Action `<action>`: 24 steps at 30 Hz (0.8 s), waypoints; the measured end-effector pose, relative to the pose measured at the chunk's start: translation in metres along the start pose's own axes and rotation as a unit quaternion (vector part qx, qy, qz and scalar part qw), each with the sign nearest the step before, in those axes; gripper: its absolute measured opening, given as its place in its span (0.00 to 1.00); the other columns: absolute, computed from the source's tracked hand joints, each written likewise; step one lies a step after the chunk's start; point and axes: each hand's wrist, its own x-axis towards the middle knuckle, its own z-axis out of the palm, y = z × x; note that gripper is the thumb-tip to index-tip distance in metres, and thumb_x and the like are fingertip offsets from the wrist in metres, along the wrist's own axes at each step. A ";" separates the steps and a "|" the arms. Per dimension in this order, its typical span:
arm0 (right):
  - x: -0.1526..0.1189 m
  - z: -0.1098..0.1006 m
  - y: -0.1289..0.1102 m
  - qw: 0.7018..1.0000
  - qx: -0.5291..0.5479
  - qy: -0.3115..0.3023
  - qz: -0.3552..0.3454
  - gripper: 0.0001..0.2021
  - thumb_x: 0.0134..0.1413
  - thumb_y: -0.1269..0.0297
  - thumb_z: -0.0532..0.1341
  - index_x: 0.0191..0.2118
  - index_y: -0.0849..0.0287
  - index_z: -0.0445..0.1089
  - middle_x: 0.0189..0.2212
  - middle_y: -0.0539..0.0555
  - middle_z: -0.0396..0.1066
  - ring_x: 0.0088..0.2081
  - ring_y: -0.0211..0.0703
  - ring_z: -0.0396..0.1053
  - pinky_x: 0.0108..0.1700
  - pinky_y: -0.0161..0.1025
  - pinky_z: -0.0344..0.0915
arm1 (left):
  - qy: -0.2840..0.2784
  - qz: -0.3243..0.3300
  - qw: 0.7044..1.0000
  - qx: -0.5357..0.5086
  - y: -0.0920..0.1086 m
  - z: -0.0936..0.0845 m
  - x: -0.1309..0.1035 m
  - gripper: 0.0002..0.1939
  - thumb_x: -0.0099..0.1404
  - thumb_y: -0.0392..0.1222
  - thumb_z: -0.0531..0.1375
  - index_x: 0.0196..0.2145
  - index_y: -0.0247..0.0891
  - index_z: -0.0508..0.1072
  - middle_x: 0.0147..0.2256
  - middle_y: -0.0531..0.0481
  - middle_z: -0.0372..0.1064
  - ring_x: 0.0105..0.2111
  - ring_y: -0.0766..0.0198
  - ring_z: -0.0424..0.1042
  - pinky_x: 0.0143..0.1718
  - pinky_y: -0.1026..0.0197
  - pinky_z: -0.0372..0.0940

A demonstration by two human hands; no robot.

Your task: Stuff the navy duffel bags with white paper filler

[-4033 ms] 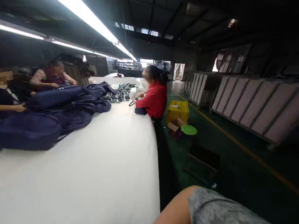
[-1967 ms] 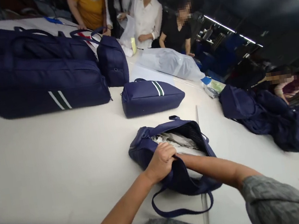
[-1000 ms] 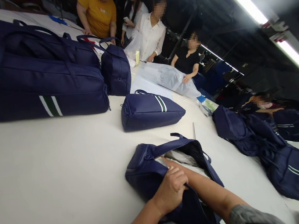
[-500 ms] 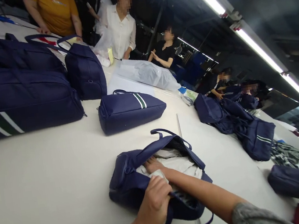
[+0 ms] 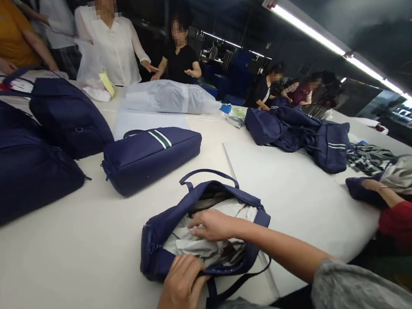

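A navy blue handbag [image 5: 162,222] lies with its top gaping on the white table, its two strap handles fallen to either side. Crumpled whitish paper or thin cloth [image 5: 188,244] fills the inside. At the near rim, my left hand [image 5: 185,280] is closed on the edge of the handbag, fingers over it. My right hand [image 5: 214,224] is inside the opening, its fingers curled onto the crumpled stuffing; the fingertips are partly hidden in the folds.
A navy pouch with green-white stripes [image 5: 152,157] lies beyond the handbag. Large navy bags [image 5: 12,171] stand at left. Plastic-wrapped goods [image 5: 171,98] lie farther back. More navy bags [image 5: 327,147] are piled at right. Co-workers surround the table; a red-sleeved arm [image 5: 410,218] is close at right.
My right hand has risen from deep in the handbag to the top of the stuffing. My left hand still grips the near rim. The view has swung to the right.
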 end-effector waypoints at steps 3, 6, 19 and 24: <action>-0.020 -0.001 -0.006 0.998 -0.030 -0.039 0.036 0.22 0.53 0.50 0.65 0.49 0.58 0.72 0.43 0.59 0.76 0.45 0.55 0.74 0.45 0.43 0.68 | 0.020 0.001 1.000 0.019 0.003 -0.001 0.006 0.06 0.68 0.32 0.56 0.32 0.39 0.66 0.29 0.52 0.65 0.31 0.64 0.66 0.36 0.62 0.62; -0.007 0.028 -0.006 0.988 -0.090 -0.109 0.062 0.28 0.49 0.54 0.68 0.54 0.64 0.68 0.46 0.67 0.75 0.48 0.60 0.73 0.43 0.45 0.70 | 0.055 -0.009 0.998 0.031 0.007 0.004 0.000 0.06 0.68 0.33 0.57 0.32 0.39 0.66 0.28 0.53 0.65 0.31 0.65 0.66 0.36 0.62 0.62; 0.010 0.027 0.047 0.979 -0.096 0.163 0.080 0.36 0.51 0.46 0.66 0.61 0.63 0.62 0.56 0.67 0.65 0.57 0.62 0.63 0.55 0.56 0.64 | 0.094 -0.071 0.938 0.325 -0.028 -0.012 0.093 0.38 0.64 0.54 0.60 0.62 0.26 0.58 0.55 0.27 0.61 0.56 0.40 0.61 0.57 0.41 0.58; 0.024 0.055 0.065 0.991 0.042 0.114 0.056 0.35 0.53 0.47 0.66 0.64 0.55 0.60 0.59 0.61 0.65 0.59 0.59 0.64 0.58 0.54 0.65 | -0.077 -0.173 0.899 0.395 -0.062 0.010 0.125 0.29 0.66 0.32 0.48 0.65 0.22 0.55 0.46 0.30 0.72 0.43 0.44 0.73 0.44 0.47 0.69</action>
